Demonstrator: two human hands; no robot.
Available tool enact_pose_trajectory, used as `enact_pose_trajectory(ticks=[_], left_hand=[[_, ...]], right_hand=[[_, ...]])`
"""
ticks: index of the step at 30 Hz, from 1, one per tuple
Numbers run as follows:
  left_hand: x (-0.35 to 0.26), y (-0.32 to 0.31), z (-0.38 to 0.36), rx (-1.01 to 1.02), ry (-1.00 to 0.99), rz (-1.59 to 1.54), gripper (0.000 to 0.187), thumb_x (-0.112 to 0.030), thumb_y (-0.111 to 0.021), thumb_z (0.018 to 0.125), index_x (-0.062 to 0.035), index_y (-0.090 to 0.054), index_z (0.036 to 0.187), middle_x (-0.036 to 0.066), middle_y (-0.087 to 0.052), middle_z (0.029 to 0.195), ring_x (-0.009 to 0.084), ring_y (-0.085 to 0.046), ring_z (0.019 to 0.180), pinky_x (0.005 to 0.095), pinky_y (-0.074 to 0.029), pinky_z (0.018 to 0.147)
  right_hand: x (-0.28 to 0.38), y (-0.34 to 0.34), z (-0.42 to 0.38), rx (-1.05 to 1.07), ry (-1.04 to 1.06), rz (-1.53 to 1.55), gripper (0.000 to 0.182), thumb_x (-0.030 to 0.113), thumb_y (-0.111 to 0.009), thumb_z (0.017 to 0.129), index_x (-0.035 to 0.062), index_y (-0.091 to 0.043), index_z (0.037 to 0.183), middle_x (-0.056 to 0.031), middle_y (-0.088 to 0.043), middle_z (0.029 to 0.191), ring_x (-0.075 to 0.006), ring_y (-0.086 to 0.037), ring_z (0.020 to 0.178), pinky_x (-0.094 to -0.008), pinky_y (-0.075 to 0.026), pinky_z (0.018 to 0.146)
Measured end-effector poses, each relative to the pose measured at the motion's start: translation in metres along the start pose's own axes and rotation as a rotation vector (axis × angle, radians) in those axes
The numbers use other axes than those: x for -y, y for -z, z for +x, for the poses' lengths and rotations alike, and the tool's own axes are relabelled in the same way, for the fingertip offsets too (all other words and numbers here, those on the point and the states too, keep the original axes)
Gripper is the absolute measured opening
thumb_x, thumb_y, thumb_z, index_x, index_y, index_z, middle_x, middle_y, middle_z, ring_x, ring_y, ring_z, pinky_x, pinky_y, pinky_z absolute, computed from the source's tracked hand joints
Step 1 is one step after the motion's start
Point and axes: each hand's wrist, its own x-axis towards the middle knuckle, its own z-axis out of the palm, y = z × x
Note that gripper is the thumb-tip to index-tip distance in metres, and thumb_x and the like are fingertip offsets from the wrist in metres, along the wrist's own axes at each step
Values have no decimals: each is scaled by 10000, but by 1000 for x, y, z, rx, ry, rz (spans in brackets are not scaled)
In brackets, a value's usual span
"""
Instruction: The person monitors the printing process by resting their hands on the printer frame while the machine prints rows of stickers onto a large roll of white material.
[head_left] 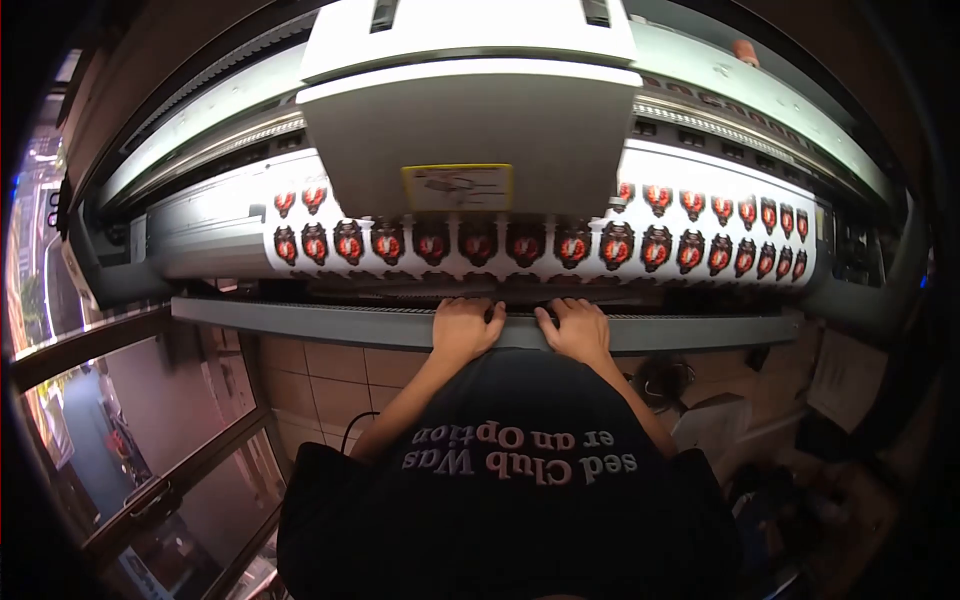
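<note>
My left hand (465,326) rests on the long grey front bar (300,321) of a wide-format printer. Its fingers curl over the bar's far edge and the thumb points inward. A short way to the right, my right hand (578,327) grips the same bar in a similar way. Behind the bar, a white printed sheet (460,258) hangs over the printer bed, covered with rows of red-and-black emblems. Above the sheet stands the large print carriage (470,120), which hides part of the upper row. A yellow-edged label (457,187) is on its front.
A metal guide rail (230,135) runs across the printer behind the carriage. At the left is a glass door or window frame (180,465). Tiled floor (338,365) shows under the bar. White papers (848,375) and a pale box (712,422) are at the right.
</note>
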Motion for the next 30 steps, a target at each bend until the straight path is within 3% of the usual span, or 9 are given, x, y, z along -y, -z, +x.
enact_pose_trajectory(ticks=[4, 12, 13, 16, 17, 30], left_hand=[[-2, 5, 2, 37, 3, 28, 304, -337, -614, 895, -78, -739, 798, 122, -703, 711, 315, -694, 727, 435, -515, 762], [-6, 7, 4, 119, 84, 71, 375, -365, -590, 912, -54, -708, 737, 174, -673, 676, 364, -671, 689, 465, -503, 737], [-6, 8, 4, 177, 110, 76, 348, -362, -591, 927, -73, -740, 803, 179, -683, 706, 361, -673, 725, 474, -492, 751], [-2, 4, 2, 133, 74, 62, 330, -351, -602, 923, -76, -749, 816, 176, -685, 699, 359, -672, 702, 467, -495, 737], [-3, 1, 2, 62, 46, 46, 358, -341, -607, 908, -48, -701, 726, 182, -661, 659, 362, -659, 656, 460, -496, 721], [-6, 5, 4, 109, 35, 64, 353, -326, -605, 914, -47, -708, 724, 163, -673, 672, 348, -657, 646, 459, -498, 721]], right_hand=[[-1, -2, -1, -52, 20, 47, 377, 426, -622, 925, 71, -709, 829, -111, -687, 777, -313, -674, 768, -436, -534, 732], [-1, 0, -2, 84, -37, 48, 445, 476, -565, 963, 58, -713, 933, -126, -717, 925, -323, -676, 923, -466, -515, 863], [-1, 1, -2, 113, -50, 57, 452, 480, -560, 965, 57, -720, 957, -130, -721, 939, -327, -675, 936, -469, -511, 873], [-1, 1, -2, 102, -45, 69, 457, 481, -557, 966, 57, -726, 971, -136, -723, 953, -328, -675, 937, -468, -510, 878], [-2, -1, -2, 114, -48, 64, 465, 487, -552, 967, 57, -730, 971, -142, -726, 953, -327, -675, 940, -462, -510, 877], [-3, 0, -1, 92, -32, 69, 467, 484, -549, 961, 53, -726, 933, -155, -722, 905, -322, -681, 902, -454, -529, 822]])
